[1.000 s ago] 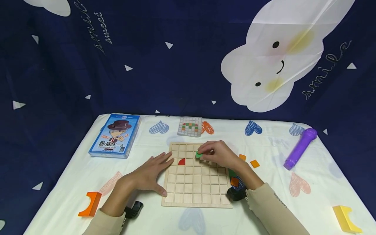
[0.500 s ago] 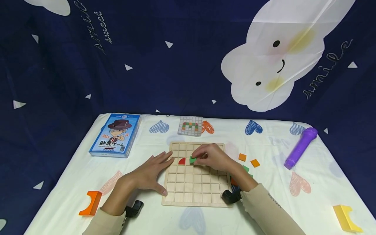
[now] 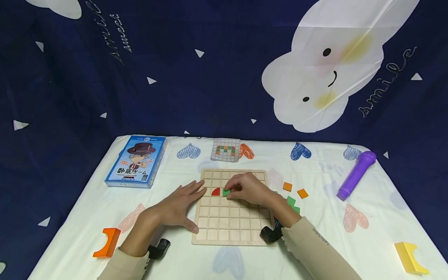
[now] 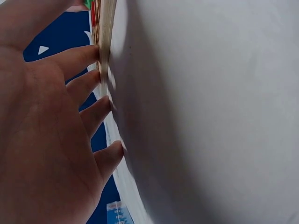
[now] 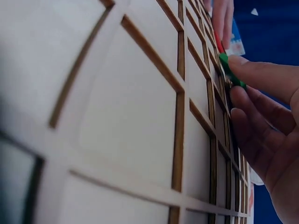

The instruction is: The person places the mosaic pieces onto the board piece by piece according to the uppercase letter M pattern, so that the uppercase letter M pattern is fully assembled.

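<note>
A wooden grid board [image 3: 224,223] lies flat on the table. In one of its upper left cells sits a red quarter-circle tile [image 3: 216,191]. My right hand [image 3: 250,189] pinches a green tile [image 3: 226,192] at the cell just right of the red one; in the right wrist view the green tile [image 5: 231,71] is tilted between thumb and fingers, its far edge at the grid. Spread along the board's left edge, my left hand [image 3: 175,207] touches the rim with thumb and fingertips. The left wrist view shows those straight fingers [image 4: 84,57] against the board's side.
Loose orange tiles [image 3: 287,186] and green tiles [image 3: 291,201] lie right of the board, some hidden by the right forearm. A pattern card [image 3: 225,150] is behind it. Around stand a blue game box [image 3: 135,161], a purple microphone-shaped object [image 3: 356,175], an orange block [image 3: 107,242] and a yellow block [image 3: 411,258].
My right hand has moved left and slightly toward me with the green tile, from an upper cell to beside the red tile. The left hand has stayed at the board's edge.
</note>
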`<act>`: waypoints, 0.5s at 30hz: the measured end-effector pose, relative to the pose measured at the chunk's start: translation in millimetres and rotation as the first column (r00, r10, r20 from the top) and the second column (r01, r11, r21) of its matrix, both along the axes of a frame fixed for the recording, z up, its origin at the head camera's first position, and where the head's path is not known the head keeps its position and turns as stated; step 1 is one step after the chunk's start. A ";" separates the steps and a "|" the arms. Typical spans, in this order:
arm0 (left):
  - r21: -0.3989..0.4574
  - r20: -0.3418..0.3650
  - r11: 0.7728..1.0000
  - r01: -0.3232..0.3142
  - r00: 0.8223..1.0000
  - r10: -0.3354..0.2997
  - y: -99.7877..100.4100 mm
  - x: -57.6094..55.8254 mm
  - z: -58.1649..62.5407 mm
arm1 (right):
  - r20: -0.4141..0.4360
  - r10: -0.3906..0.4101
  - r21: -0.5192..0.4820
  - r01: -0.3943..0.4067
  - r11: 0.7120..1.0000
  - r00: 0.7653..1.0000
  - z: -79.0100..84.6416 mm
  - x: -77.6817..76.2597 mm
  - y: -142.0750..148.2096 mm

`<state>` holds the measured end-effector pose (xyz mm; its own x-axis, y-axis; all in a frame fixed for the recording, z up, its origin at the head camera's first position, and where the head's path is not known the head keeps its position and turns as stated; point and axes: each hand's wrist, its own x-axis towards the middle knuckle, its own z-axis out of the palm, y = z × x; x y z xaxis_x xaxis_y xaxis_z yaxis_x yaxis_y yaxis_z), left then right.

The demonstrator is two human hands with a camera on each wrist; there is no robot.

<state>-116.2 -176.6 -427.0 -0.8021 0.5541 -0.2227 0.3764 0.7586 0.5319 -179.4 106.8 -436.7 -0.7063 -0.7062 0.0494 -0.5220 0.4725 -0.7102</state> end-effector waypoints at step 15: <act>-0.007 0.016 1.000 -0.006 1.000 0.006 1.9 -0.4 -0.2 | -0.072 0.004 0.054 0.000 0.999 0.997 -3.6 -1.7 -7.0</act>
